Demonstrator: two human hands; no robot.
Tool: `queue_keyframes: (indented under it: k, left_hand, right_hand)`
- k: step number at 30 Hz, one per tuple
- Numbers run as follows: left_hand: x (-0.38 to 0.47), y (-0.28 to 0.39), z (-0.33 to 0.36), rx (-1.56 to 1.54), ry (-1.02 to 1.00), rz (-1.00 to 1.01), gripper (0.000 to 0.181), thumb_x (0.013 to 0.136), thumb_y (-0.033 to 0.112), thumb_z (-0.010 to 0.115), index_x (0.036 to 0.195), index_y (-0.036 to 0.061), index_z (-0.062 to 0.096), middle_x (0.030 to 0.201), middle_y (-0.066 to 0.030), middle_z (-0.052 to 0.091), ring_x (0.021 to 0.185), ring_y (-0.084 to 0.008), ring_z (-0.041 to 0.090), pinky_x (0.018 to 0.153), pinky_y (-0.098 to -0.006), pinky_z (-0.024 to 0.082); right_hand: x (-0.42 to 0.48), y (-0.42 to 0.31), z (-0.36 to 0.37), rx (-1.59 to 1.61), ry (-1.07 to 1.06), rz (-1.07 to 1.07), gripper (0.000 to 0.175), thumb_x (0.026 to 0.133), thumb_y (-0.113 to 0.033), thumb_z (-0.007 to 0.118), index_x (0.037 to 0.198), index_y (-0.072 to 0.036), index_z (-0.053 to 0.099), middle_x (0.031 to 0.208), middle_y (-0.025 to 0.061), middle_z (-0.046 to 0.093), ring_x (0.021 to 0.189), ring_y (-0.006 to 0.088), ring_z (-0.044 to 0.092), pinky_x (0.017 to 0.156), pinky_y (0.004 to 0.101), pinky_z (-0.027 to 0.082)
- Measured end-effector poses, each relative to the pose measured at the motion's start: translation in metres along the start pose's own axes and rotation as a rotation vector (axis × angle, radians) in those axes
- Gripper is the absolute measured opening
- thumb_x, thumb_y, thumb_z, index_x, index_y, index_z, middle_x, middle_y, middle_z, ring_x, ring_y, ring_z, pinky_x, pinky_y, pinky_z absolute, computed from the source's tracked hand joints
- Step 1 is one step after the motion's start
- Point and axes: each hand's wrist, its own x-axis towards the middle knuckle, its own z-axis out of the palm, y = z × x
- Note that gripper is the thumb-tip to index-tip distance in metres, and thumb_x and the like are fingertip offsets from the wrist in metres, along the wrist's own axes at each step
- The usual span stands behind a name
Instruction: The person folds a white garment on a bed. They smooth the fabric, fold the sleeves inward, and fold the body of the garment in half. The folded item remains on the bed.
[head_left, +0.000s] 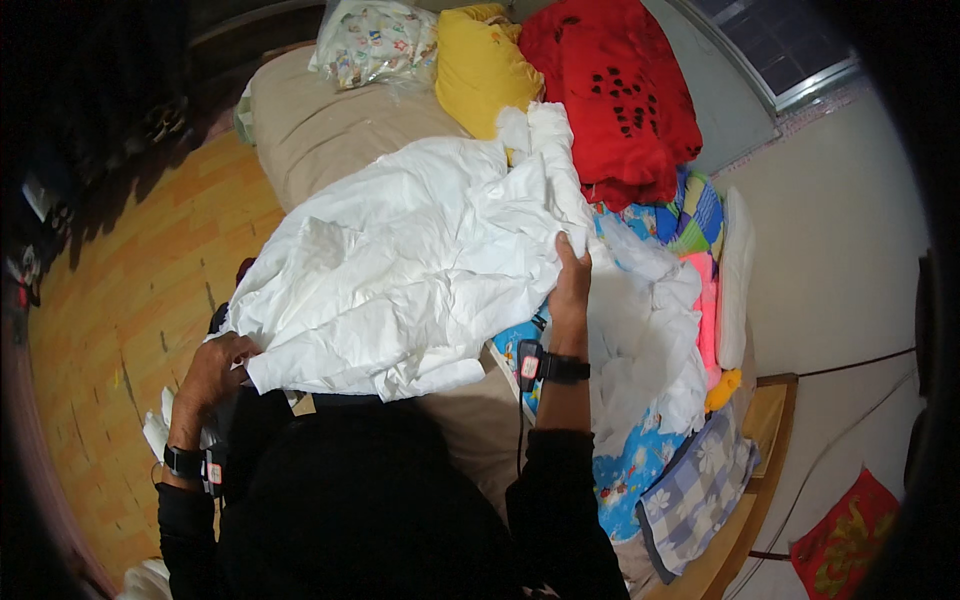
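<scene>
A large crumpled sheet of thin white fabric (420, 247) lies spread across my lap and the bed, wrinkled all over. At its near left corner my left hand (220, 365) pinches the edge between thumb and fingers. My right hand (573, 274) grips the right side, thumb on top, where the cloth bunches into a thick fold (556, 161). Each wrist wears a black strap with a small device. Right of my right forearm lies another heap of thin white material (637, 330), on a blue patterned cloth (634, 469).
Beyond the fabric sit a clear bag of printed cloth (379, 41), a yellow pillow (484, 67) and a red folded blanket (611, 90) on the beige bed (322, 112). A checked cloth (697, 487) lies by the wooden bed frame (772, 427). Wooden flooring (135, 300) stretches left.
</scene>
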Motion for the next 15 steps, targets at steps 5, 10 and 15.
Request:
queue_keyframes:
  k: [5, 10, 15]
  left_hand:
    - [0.002, 0.029, -0.028, -0.178, 0.062, 0.108, 0.046, 0.072, 0.012, 0.082, 0.116, 0.0040, 0.070, 0.101, -0.0110, 0.072, 0.089, -0.0251, 0.068, 0.077, -0.0359, 0.055]
    - [0.003, 0.045, -0.036, -0.719, 0.089, -0.005, 0.056, 0.090, 0.020, 0.076, 0.141, 0.0088, 0.056, 0.107, -0.0051, 0.064, 0.097, -0.0155, 0.059, 0.081, -0.0302, 0.049]
    - [0.014, 0.019, -0.017, -0.712, 0.273, -0.117, 0.053, 0.093, 0.026, 0.075, 0.140, 0.0108, 0.057, 0.107, -0.0078, 0.063, 0.086, -0.0156, 0.059, 0.080, -0.0318, 0.051]
  right_hand:
    - [-0.083, -0.034, 0.065, 0.083, -0.388, 0.074, 0.042, 0.089, -0.016, 0.070, 0.124, 0.007, 0.063, 0.113, 0.0094, 0.069, 0.103, 0.0192, 0.065, 0.089, 0.0310, 0.051]
    - [-0.154, 0.000, 0.096, -0.601, -0.935, -0.475, 0.037, 0.079, -0.015, 0.085, 0.109, 0.000, 0.070, 0.109, 0.0111, 0.065, 0.100, 0.0231, 0.063, 0.086, 0.0343, 0.051]
    - [-0.163, 0.021, 0.085, -0.670, -1.123, -0.323, 0.036, 0.078, -0.019, 0.086, 0.103, 0.001, 0.069, 0.099, 0.0110, 0.063, 0.093, 0.0269, 0.063, 0.081, 0.0354, 0.053]
